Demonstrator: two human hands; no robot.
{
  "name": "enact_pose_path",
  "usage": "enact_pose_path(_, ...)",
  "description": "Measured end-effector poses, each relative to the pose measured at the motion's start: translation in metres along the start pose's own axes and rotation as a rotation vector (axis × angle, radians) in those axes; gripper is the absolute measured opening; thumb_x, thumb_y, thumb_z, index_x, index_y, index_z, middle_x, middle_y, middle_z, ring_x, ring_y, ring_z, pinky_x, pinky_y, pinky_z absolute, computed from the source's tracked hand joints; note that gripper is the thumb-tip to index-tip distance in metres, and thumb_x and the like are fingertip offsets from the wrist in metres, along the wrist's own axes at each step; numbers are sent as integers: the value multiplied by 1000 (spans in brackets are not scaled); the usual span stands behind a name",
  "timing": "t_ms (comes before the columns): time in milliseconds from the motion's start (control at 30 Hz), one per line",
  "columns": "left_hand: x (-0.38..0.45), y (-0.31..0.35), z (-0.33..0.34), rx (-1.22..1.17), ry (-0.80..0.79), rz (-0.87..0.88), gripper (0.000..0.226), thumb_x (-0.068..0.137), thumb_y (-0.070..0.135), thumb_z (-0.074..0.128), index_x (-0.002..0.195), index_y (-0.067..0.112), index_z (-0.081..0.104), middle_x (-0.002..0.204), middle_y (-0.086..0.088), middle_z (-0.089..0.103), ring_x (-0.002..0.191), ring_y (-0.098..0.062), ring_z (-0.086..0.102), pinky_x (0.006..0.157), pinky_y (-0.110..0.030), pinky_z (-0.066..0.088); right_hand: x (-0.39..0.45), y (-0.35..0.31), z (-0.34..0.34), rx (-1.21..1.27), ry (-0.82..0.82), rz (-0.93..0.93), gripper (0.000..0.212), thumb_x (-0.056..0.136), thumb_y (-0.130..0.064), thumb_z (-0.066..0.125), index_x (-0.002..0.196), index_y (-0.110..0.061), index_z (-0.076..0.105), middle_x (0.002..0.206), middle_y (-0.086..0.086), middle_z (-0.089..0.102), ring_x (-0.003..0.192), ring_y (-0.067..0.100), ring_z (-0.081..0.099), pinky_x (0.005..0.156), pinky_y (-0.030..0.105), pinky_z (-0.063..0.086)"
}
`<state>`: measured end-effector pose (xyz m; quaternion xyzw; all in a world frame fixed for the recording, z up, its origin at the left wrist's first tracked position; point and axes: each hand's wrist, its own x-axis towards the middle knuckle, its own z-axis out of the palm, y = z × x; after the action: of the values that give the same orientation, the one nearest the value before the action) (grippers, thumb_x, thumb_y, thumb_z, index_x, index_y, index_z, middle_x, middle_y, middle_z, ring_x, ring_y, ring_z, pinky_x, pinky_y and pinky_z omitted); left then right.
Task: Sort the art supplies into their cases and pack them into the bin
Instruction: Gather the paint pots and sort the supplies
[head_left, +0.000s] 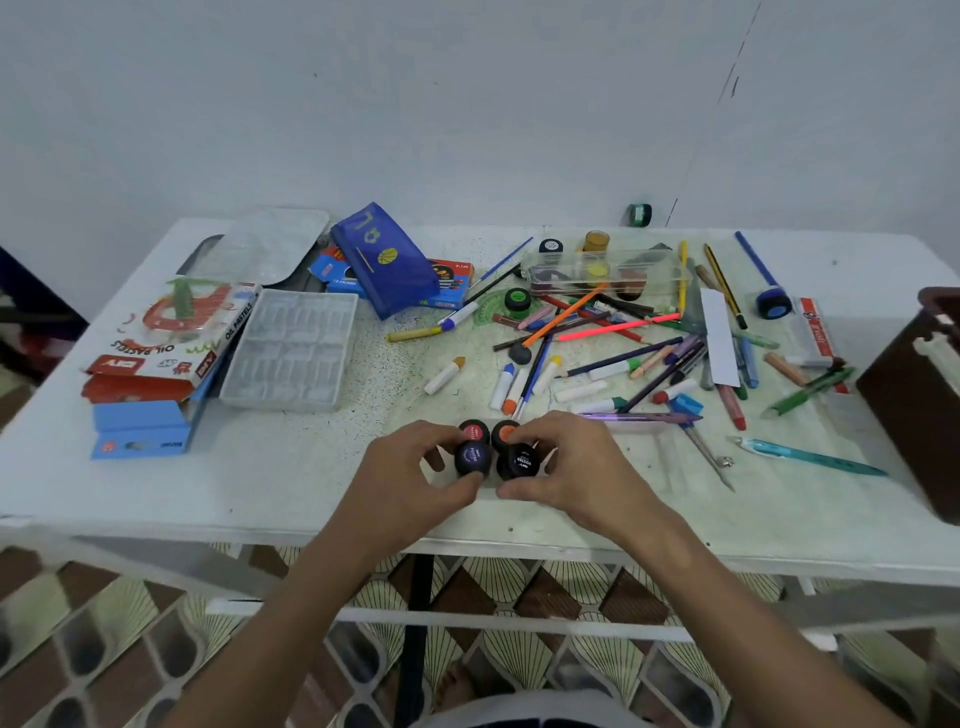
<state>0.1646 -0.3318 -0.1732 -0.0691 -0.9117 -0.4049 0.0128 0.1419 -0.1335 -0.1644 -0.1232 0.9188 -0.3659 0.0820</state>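
Four black paint pots (491, 449) sit clustered at lower centre of the table (260, 483). The left hand (402, 467) grips the near-left pot; the right hand (569, 462) grips the near-right one. Clear case (605, 270) — upper centre; pencils (649, 348) scattered right of centre.

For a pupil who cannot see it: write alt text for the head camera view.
Left hand and right hand grip small black-lidded round paint pots clustered at the white table's near edge. Behind lie scattered pencils and crayons.
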Motion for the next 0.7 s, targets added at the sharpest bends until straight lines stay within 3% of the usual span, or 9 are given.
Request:
enact_pose_path(200, -5, -4, 5, 1, -1, 27, 42, 66, 33, 73, 107, 25, 69, 87, 24, 61, 79, -3, 54, 63, -6, 36, -2, -4, 8, -57, 12, 23, 69, 58, -37, 88, 120, -18, 65, 108, 2, 61, 92, 13, 54, 72, 14, 33)
enact_pose_path(367, -7, -9, 8, 45, -9, 66, 41, 67, 33, 68, 107, 27, 67, 101, 20, 60, 86, -2, 52, 67, -11, 35, -8, -1, 13, 20, 58, 61, 62, 61, -32, 88, 117, -16, 66, 97, -4, 56, 79, 6, 52, 70, 7, 40)
enact_pose_path(433, -8, -9, 7, 54, -4, 62, 41, 68, 34, 67, 109, 28, 66, 106, 18, 57, 90, -2, 51, 67, -12, 35, -12, 0, 14, 27, 83, 62, 52, 66, -31, 85, 113, -17, 68, 93, -2, 61, 79, 10, 56, 75, 17, 47)
enact_pose_path(700, -4, -11, 5, 81, -36, 42, 30, 73, 45, 65, 97, 29, 72, 94, 18, 57, 85, 2, 52, 66, -8, 34, -15, 7, 14, 159, 69, 134, 40, 71, -32, 82, 107, -21, 71, 86, -10, 67, 75, 2, 61, 68, 9, 46)
